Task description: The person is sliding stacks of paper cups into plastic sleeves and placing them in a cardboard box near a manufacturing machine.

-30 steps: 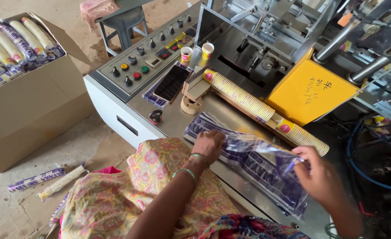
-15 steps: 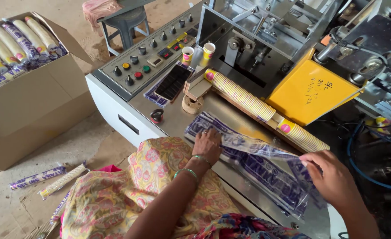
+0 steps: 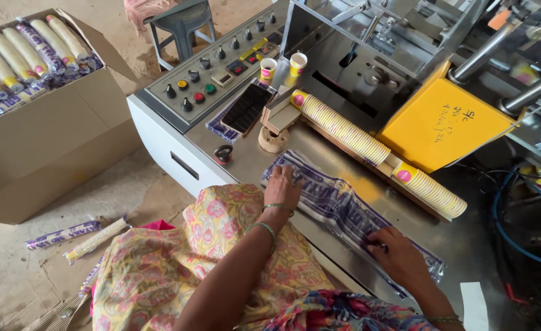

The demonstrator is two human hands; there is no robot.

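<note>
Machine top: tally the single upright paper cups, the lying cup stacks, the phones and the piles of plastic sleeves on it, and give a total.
Single upright paper cups: 2
Lying cup stacks: 2
Phone: 1
Pile of printed plastic sleeves: 1
Total: 6

Glossy plastic sleeves (image 3: 350, 211), brushed-metal table (image 3: 466, 245)
</note>
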